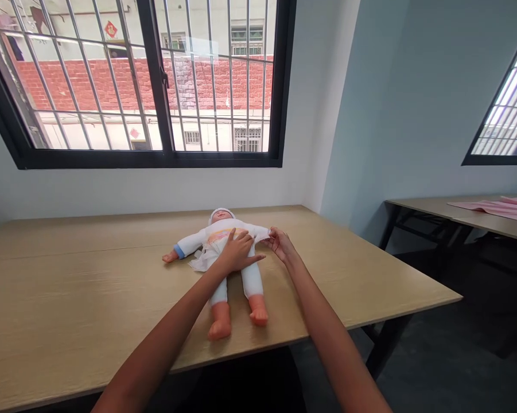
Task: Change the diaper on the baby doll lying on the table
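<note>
Apparently, the doll (215, 236) lies largely dressed near the desk's (90, 298) front edge, left hand (238, 253) spread on it, right hand (280, 243) pinching one sleeve (260, 232).

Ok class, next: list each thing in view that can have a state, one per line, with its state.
Doll: lying face up, legs apart, dressed
Doll's feet: bare
Sleeve: its end held in the right hand's fingers
Left hand: open, resting on the doll
Right hand: fingers closed on the sleeve
Pink cloth: spread out, creased
</note>
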Demonstrator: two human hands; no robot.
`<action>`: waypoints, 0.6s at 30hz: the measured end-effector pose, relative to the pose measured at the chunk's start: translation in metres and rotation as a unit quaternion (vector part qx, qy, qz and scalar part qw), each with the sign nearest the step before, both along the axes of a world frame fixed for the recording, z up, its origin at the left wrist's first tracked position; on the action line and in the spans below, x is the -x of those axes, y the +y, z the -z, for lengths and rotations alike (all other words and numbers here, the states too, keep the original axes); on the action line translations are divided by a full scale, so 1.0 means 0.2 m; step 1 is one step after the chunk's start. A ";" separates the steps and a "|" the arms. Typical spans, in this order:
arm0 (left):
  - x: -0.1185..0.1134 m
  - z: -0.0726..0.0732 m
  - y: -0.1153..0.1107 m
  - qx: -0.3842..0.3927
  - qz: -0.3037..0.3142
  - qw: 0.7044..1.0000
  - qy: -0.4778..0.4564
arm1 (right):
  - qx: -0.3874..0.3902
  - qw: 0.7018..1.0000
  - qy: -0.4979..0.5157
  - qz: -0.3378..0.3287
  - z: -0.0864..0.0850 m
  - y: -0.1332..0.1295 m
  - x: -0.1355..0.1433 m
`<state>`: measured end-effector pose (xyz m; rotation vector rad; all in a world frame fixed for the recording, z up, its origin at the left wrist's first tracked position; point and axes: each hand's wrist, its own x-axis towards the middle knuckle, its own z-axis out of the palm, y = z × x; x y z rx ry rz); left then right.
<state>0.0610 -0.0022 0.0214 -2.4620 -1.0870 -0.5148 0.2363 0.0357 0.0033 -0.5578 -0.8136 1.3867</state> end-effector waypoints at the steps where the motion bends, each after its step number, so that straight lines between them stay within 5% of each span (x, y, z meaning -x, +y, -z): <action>1: -0.01 -0.01 0.01 0.004 -0.003 1.000 0.012 | -0.007 1.000 -0.003 -0.006 0.00 0.00 0.00; 11: -0.08 0.04 -0.03 -0.062 -0.017 0.998 0.025 | -0.039 0.999 -0.022 0.029 0.01 0.01 0.05; 18: -0.10 0.04 -0.09 -0.041 0.011 0.999 0.032 | -0.058 0.983 -0.147 0.096 -0.09 0.05 0.14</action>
